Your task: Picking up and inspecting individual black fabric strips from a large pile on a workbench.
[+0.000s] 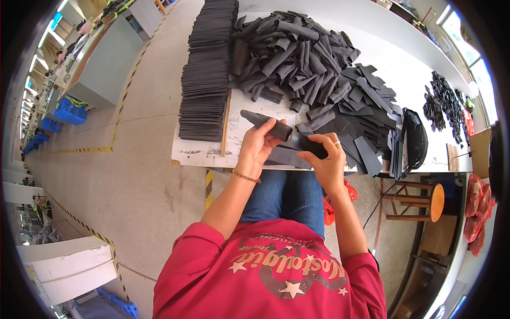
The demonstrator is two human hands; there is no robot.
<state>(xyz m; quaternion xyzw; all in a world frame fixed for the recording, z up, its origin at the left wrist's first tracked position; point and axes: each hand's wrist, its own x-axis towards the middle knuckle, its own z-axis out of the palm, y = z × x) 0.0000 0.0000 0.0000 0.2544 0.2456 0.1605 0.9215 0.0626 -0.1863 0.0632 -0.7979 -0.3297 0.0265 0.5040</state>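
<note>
The left hand [257, 146] covers part of a curled dark piece [280, 130], and the right hand [329, 159] hides some of the dark strip [312, 148] it pinches. The jeans [265, 195] vanish under the tabletop's [186, 158] near edge. The long stack [204, 80] along the left edge runs out of view at its far end. Small dark scraps [449, 101] toward the right edge I can't make out; the heap [292, 53] buries its lower pieces.

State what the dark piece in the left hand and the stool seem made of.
Dark piece: probably fabric or thin synthetic sheet, matte; it curves into a loose curl, but the exact material is unclear.
Stool: likely varnished wood, given its orange-brown seat.
</note>
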